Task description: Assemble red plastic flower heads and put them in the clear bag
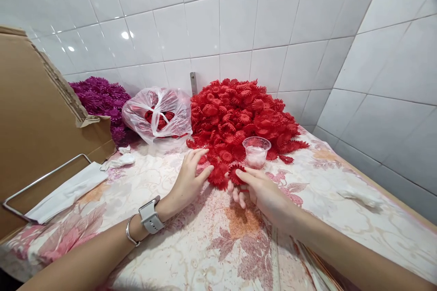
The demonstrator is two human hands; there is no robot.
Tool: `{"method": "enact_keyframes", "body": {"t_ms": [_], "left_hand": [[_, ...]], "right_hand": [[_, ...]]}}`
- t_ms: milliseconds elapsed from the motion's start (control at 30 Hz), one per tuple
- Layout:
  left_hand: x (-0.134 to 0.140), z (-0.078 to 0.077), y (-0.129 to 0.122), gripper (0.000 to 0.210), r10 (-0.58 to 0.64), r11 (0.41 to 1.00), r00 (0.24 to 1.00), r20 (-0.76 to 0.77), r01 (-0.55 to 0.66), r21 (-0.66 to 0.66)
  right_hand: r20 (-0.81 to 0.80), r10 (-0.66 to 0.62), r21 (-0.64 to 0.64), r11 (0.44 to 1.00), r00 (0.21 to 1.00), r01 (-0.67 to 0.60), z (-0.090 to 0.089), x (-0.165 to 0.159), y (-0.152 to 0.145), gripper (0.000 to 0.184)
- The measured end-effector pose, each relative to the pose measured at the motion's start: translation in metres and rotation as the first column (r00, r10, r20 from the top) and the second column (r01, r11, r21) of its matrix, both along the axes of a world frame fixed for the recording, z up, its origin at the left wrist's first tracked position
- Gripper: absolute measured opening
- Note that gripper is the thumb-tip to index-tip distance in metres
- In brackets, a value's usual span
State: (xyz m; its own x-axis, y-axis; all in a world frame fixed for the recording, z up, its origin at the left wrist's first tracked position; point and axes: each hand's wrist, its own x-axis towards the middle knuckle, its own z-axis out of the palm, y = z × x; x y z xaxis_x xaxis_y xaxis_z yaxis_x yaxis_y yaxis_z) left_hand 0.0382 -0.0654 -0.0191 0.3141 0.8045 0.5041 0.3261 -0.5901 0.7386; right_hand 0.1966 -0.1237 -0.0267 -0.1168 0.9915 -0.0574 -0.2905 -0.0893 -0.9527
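Note:
Between the thumb and fingers of my right hand (257, 188) is a dark red fabric flower (236, 174) with a fringed edge. My left hand (189, 179), with a watch and a bangle at its wrist, has its fingers apart and holds nothing. Its fingertips are close to loose red flowers (218, 177) at the front of a big heap of red fabric flowers (244, 113). A small clear plastic cup (256, 152) with whitish contents stands just beyond my right hand, against the heap.
Left of the heap sits a tied clear plastic bag (159, 116) with red pieces inside. Purple flowers (100, 104) are piled behind a cardboard box (44, 113). A metal wire frame (44, 177), a white cloth (68, 191) and crumpled tissue (123, 160) lie at left. Tiled walls (239, 18) border the table.

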Motion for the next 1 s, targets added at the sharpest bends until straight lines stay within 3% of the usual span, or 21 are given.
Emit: {"method": "enact_keyframes", "body": {"t_ms": [167,367,633,767,867,1000], "left_hand": [[0.001,0.007,-0.018,0.013,-0.094,0.995,0.995,-0.028,0.095,0.038],[0.004,0.006,-0.032,0.015,-0.194,0.98,0.967,-0.166,0.199,0.015],[0.005,0.003,-0.027,0.017,-0.256,0.946,0.967,-0.006,0.25,-0.207],[0.006,0.0,-0.028,0.018,-0.3,0.879,0.952,0.065,0.303,-0.37],[0.004,0.001,-0.025,0.017,-0.345,0.829,0.928,0.14,0.371,-0.419],[0.004,0.003,-0.018,0.016,-0.319,0.79,0.9,0.296,0.425,-0.442]], "right_hand": [[0.155,0.013,0.098,0.995,0.988,-0.028,-0.002,-0.001,0.001,0.02],[0.223,-0.007,0.157,0.987,0.975,-0.029,-0.008,-0.001,-0.001,0.026],[0.221,-0.05,0.098,0.995,0.974,0.029,-0.004,-0.001,-0.005,0.035],[0.307,-0.113,0.143,0.987,0.945,0.071,-0.005,0.0,-0.007,0.034],[0.275,-0.039,0.11,0.994,0.961,0.009,-0.005,0.0,-0.006,0.037],[0.111,0.068,0.073,0.994,0.992,-0.076,-0.003,0.001,-0.002,0.041]]}}
